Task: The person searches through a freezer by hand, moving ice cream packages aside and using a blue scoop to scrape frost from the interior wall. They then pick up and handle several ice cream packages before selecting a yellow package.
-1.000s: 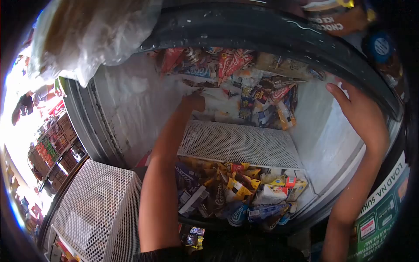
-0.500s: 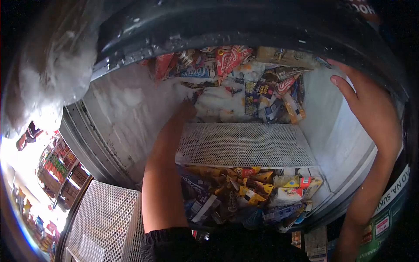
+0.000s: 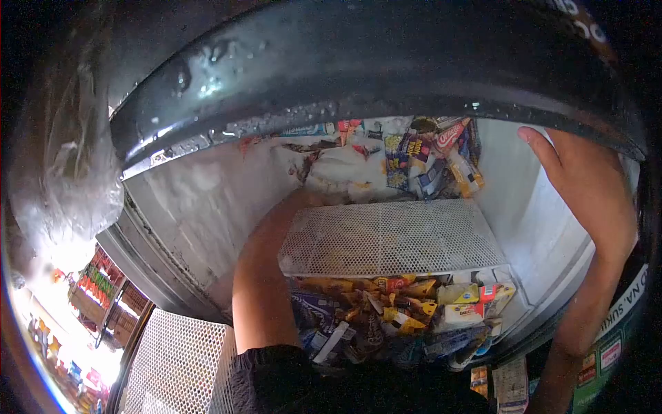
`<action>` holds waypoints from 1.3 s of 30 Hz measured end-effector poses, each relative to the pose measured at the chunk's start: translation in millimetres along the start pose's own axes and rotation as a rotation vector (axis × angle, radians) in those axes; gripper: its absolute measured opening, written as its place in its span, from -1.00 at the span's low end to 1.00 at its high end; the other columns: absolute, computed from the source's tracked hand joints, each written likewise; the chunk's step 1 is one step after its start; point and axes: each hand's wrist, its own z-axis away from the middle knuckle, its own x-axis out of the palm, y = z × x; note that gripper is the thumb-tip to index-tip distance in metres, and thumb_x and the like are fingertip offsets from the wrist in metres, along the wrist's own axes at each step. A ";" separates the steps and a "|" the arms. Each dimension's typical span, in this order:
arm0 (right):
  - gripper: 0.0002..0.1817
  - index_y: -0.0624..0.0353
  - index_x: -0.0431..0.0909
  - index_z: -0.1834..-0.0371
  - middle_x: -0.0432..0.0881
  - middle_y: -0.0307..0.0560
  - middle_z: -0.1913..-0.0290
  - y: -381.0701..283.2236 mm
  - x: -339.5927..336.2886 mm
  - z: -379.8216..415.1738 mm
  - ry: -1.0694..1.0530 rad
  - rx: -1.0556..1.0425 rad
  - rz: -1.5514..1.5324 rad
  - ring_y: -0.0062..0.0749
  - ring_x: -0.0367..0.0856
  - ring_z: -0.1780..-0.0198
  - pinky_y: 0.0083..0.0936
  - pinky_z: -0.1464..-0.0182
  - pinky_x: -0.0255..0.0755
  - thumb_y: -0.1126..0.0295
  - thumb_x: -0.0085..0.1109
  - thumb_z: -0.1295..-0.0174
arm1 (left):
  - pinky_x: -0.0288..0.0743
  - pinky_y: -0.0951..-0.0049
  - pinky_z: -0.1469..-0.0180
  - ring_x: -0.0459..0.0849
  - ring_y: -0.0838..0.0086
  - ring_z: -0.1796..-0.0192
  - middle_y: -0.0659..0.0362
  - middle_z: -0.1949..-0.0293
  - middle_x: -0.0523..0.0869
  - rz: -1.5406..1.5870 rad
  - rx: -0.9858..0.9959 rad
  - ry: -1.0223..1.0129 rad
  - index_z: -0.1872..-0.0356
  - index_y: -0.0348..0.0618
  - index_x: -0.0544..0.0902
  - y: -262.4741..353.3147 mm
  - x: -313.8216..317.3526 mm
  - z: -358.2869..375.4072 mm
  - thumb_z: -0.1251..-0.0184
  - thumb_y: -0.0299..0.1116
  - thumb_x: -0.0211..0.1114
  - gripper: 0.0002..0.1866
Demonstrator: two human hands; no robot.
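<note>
My left hand (image 3: 308,200) reaches down into the chest freezer (image 3: 200,172), at the left end of a white perforated divider (image 3: 386,238). Its fingers are hidden behind the divider, so what they touch cannot be seen. Wrapped ice creams (image 3: 414,155) and frost (image 3: 348,168) lie beyond the divider. My right hand (image 3: 579,169) is raised at the right side against the dark freezer lid (image 3: 358,62); its thumb shows, and the other fingers are hidden behind the lid's edge.
Yellow, white and blue packs (image 3: 407,310) fill the near compartment. A second white perforated basket (image 3: 179,359) stands outside the freezer at the lower left. Clear plastic (image 3: 69,159) hangs at the upper left. Shelves of goods (image 3: 103,297) are beyond.
My left hand has moved down and nearer, behind the divider's edge. The lid's edge now sits lower in view and covers more of the far packs. My right hand remains at the right.
</note>
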 end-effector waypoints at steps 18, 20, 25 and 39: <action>-0.64 0.13 0.45 -0.09 0.54 0.10 -0.02 4.5 10.0 -5.0 0.315 -0.418 -0.146 -0.05 0.49 -0.07 -0.29 -0.08 0.35 0.25 0.01 -0.27 | 0.49 0.24 0.01 0.62 0.19 0.03 -0.09 0.09 0.63 -0.005 0.072 -0.020 -0.11 -0.28 0.45 33.1 -0.3 -16.3 -0.18 -0.32 0.17 -0.54; -0.66 0.13 0.46 -0.06 0.52 0.09 -0.05 6.2 12.7 -5.2 0.344 -0.455 -0.121 -0.04 0.46 -0.10 -0.29 -0.12 0.33 0.29 0.03 -0.25 | 0.49 0.25 0.01 0.62 0.19 0.03 -0.08 0.09 0.63 -0.011 0.081 -0.030 -0.11 -0.28 0.45 37.6 1.7 -17.7 -0.18 -0.32 0.17 -0.54; -0.69 0.12 0.48 -0.03 0.53 0.10 -0.01 4.4 10.0 2.6 0.474 -0.576 -0.151 -0.05 0.48 -0.07 -0.28 -0.12 0.34 0.32 0.04 -0.23 | 0.48 0.26 0.00 0.62 0.19 0.03 -0.08 0.08 0.63 -0.056 0.105 -0.079 -0.10 -0.28 0.46 47.4 0.9 -30.7 -0.19 -0.31 0.17 -0.55; -0.74 0.16 0.52 0.07 0.55 0.08 0.08 -15.3 19.7 12.1 0.372 -0.407 -0.060 -0.06 0.52 0.00 -0.28 -0.05 0.39 0.36 0.07 -0.19 | 0.47 0.28 -0.01 0.61 0.20 0.02 -0.06 0.07 0.62 0.244 0.306 -0.291 -0.08 -0.27 0.47 148.0 18.8 -67.0 -0.20 -0.31 0.17 -0.57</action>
